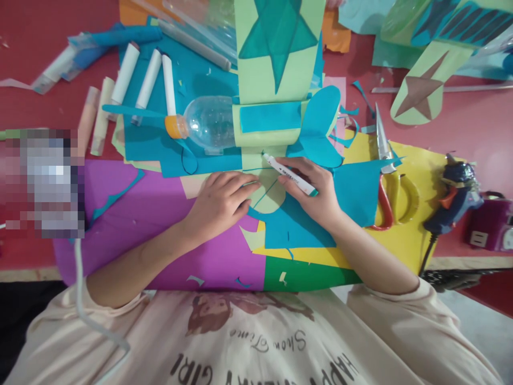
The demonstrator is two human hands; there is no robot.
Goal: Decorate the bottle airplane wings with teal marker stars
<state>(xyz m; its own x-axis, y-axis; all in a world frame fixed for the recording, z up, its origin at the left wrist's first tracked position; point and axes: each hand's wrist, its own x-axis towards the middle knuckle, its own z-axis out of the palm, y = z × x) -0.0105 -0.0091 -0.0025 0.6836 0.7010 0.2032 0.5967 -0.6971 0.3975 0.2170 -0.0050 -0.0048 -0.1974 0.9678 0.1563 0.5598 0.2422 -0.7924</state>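
Note:
My right hand [312,187] grips a white marker [290,175] with a green end, its tip on the lower pale green paper wing [264,155]. Thin lines run across that wing's rounded end. My left hand [224,200] lies with fingers stretched over the wing's left edge, holding nothing. Both belong to a plane model whose body is a clear plastic bottle [210,123] with an orange cap [172,126]. A blue paper strip [134,110] sits at the cap, and blue paper tail pieces [320,125] stand at the right. The upper wing [256,80] bears a green star [276,37].
Scissors [390,184] with red and yellow handles lie on the right, beside a blue glue gun [452,195]. Several white markers [125,75] are at the upper left. A blurred device [50,182] with a cable is at far left. Another decorated wing [420,91] lies upper right.

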